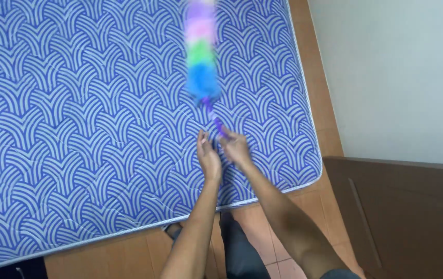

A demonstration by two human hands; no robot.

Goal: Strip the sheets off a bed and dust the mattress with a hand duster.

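A bare mattress [76,103] fills most of the view, its quilted cover printed with blue and white fan-shaped stripes and edged with pale piping. It lies on a wooden bed frame [102,253], whose light brown board shows along the near edge and down the far side next to the wall. The wall [397,77] is plain and pale. Below it stands a dark brown wooden panelled door [402,217]. Tan floor tiles [255,222] show between the bed frame and door.
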